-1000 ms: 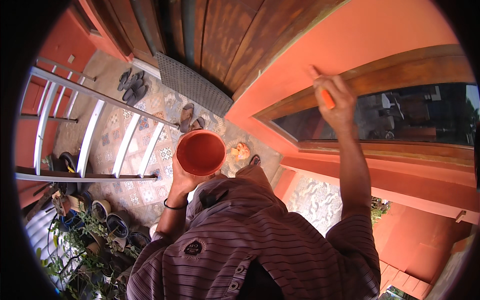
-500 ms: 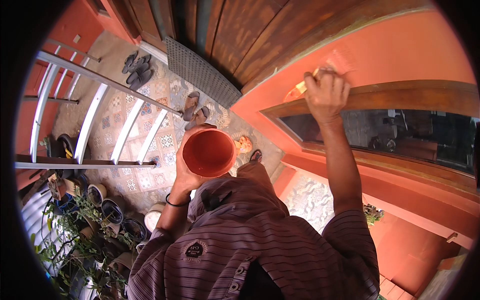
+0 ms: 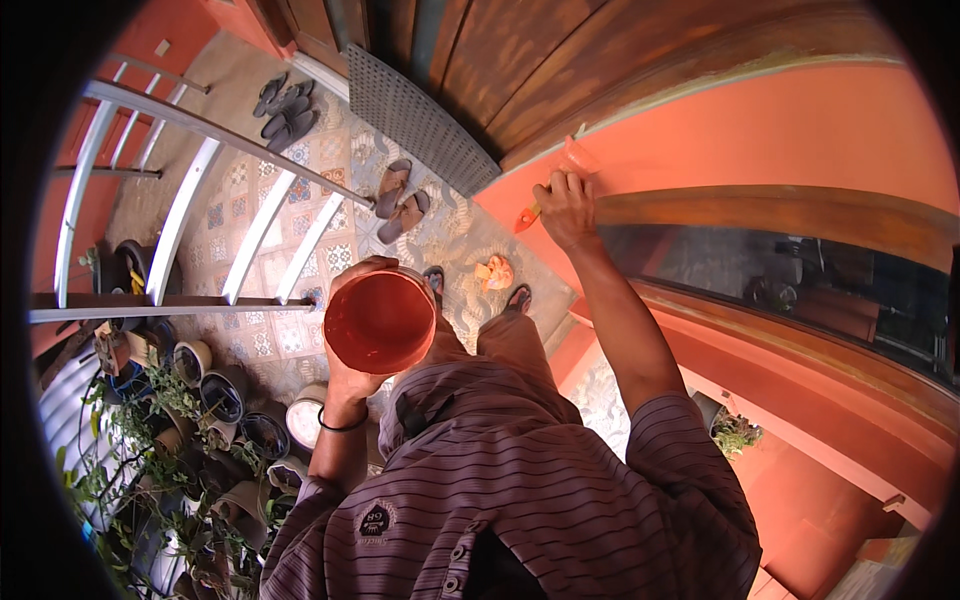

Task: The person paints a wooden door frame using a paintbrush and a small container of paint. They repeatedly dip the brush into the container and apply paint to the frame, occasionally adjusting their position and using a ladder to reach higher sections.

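Note:
My left hand (image 3: 352, 378) is wrapped round a cup-shaped paint pot (image 3: 380, 322), orange-red inside, held in front of my body with its mouth facing up. Up at the right, my right hand (image 3: 568, 212) grips a paintbrush (image 3: 527, 217) against the orange wall (image 3: 740, 130). The brush's orange-and-yellow handle end sticks out on the left of my fingers; its bristles are mostly hidden by the hand. A patch of fresher-looking paint shows on the wall just above my knuckles.
A metal ladder (image 3: 180, 215) stands at the left, with potted plants (image 3: 225, 395) below it. Sandals (image 3: 398, 205) and a crumpled orange cloth (image 3: 493, 272) lie on the tiled floor. A grey woven panel (image 3: 415, 125) leans by the wooden door; a wood-framed window (image 3: 800, 275) is at the right.
My right hand has moved left along the wall with the paintbrush. The paint pot in my left hand has shifted left and slightly down in view. The whole view has turned a little.

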`<state>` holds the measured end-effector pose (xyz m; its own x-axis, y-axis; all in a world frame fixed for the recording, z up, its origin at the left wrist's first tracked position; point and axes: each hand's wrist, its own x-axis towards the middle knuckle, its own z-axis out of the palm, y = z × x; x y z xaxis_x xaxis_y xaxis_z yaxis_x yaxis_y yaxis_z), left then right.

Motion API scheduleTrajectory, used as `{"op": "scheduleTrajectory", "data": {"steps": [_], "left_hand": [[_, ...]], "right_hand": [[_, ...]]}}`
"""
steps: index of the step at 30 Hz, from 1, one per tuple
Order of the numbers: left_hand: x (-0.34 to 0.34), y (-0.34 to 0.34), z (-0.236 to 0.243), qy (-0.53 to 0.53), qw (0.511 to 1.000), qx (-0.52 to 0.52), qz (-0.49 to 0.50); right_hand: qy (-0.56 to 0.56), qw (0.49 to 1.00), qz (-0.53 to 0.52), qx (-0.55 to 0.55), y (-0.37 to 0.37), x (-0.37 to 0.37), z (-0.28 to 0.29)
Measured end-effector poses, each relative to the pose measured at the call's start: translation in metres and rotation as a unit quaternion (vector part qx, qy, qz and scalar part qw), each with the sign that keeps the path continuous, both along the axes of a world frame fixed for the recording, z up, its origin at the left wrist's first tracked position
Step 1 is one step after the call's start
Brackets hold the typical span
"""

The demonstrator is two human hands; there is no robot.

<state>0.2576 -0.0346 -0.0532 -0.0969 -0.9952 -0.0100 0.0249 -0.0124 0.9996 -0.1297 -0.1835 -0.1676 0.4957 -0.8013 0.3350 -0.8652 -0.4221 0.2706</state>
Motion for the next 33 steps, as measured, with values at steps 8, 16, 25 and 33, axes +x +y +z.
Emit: {"op": "scheduleTrajectory", "data": {"steps": [8, 16, 25, 33], "left_hand": [[0.003, 0.016, -0.006, 0.018, 0.999, 0.017, 0.020], [-0.011, -0.002, -0.008, 0.020, 0.999, -0.023, -0.029], [-0.036, -0.021, 0.002, 0.064, 0.995, -0.039, -0.069], [-0.050, -0.023, 0.013, 0.051, 0.995, -0.044, -0.076]], "right_hand": [[-0.133, 0.987, 0.005, 0.087, 0.007, -0.016, 0.029], [-0.210, 0.977, -0.028, 0.022, 0.044, -0.063, 0.241], [-0.031, 0.962, 0.048, -0.266, 0.071, -0.061, 0.343], [0.050, 0.985, 0.018, -0.164, 0.049, -0.063, 0.138]]}}
